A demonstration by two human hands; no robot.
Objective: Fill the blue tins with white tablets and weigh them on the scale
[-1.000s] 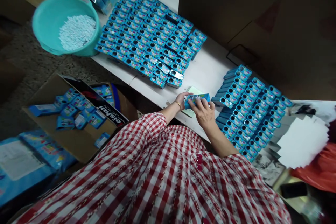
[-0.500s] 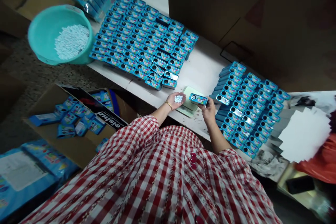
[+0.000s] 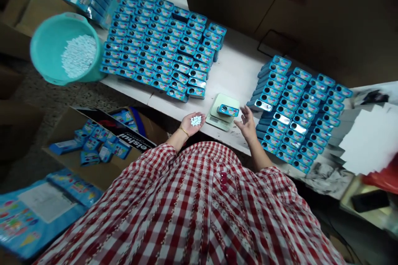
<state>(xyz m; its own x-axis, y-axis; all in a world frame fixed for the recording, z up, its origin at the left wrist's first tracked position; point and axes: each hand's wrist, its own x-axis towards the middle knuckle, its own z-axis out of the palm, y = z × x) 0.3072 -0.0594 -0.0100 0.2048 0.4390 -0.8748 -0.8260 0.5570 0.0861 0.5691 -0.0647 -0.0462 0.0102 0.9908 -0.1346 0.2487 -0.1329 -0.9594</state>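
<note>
Palm up and cupped at the table's front edge, my left hand (image 3: 192,124) holds a small heap of white candies (image 3: 195,121). A blue candy tin (image 3: 228,110) with a round hole at one end of its printed top stands on a pale green kitchen scale (image 3: 217,121). Just right of this tin is my right hand (image 3: 246,123), its fingers apart and holding nothing. The rows of similar blue tins (image 3: 289,109) begin close to the right of that hand.
Another large block of blue tins (image 3: 155,41) covers the table's left part. A turquoise basin (image 3: 43,54) of white candies stands at far left. Below it, an open carton (image 3: 74,124) holds blue packs. White card sheets (image 3: 370,136) are stacked at right.
My right hand has set the blue tin on the scale and let go, drawing slightly right. My left hand, still holding the candies, has moved left, away from the scale. The view has shifted.
</note>
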